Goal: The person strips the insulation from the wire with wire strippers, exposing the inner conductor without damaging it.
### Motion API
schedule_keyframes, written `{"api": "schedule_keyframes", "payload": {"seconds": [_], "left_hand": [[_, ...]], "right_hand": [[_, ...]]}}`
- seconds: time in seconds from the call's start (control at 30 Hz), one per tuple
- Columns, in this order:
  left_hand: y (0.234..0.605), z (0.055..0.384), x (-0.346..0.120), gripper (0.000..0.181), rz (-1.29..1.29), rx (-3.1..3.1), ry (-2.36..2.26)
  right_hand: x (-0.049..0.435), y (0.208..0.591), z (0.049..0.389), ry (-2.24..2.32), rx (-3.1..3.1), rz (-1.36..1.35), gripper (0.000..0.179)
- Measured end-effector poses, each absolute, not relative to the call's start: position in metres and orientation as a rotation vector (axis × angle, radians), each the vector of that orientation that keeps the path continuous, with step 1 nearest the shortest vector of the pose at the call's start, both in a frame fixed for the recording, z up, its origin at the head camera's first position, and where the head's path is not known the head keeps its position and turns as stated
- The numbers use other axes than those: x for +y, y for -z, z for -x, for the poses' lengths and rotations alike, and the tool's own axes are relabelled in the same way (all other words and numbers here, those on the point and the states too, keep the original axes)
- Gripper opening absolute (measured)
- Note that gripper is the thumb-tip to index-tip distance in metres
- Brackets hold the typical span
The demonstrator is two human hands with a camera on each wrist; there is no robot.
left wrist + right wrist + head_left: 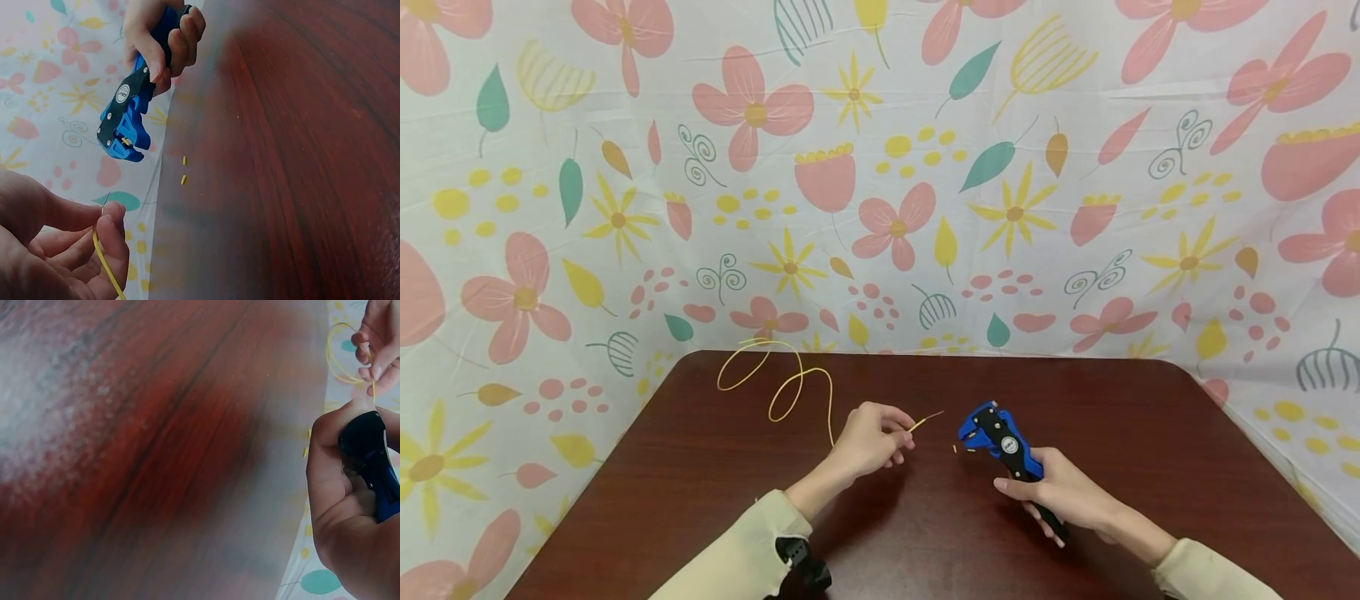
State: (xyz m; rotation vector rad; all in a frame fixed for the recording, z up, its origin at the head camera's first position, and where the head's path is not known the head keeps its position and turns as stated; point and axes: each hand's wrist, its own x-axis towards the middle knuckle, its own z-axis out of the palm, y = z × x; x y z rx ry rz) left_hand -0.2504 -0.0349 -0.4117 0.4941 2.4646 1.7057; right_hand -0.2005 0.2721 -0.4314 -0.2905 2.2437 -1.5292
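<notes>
My left hand (pixel 867 437) pinches a thin yellow wire (pixel 104 259) between thumb and fingertips, close to its end. Beyond the fingers the tip points toward the right, and in the left wrist view a thin bare strand (pixel 107 197) shows there. My right hand (pixel 1063 490) grips a blue and black wire stripper (pixel 1002 435) by its handles, its head angled toward the left hand. The tool's jaws stand apart from the wire, with a small yellow bit (pixel 125 142) visible in them. In the right wrist view the dark handle end (pixel 364 437) sticks out of the grip.
Two short yellow pieces of insulation (pixel 184 160) lie on the dark red-brown table (pixel 917 533) near the stripper's head. The rest of the wire curls in loose loops (pixel 831 408) at the back left. A flower-patterned cloth (pixel 895 308) hangs behind the table.
</notes>
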Motion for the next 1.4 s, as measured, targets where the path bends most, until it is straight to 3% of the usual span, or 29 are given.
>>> {"api": "schedule_keyframes", "payload": {"seconds": [0.4, 0.87, 1.4], "left_hand": [[0.417, 0.254, -0.027, 0.011, -0.448, 2.432, -1.719], [0.424, 0.26, -0.02, 0.011, -0.414, 2.443, -1.698], [0.422, 0.262, -0.012, 0.011, -0.424, 2.445, -1.69]], "right_hand": [[0.274, 0.43, 0.199, 1.502, 2.22, 0.267, 0.045], [0.274, 0.428, 0.199, 1.546, 2.072, 0.336, 0.034], [0.278, 0.422, 0.198, 1.549, 2.206, 0.25, 0.064]]}}
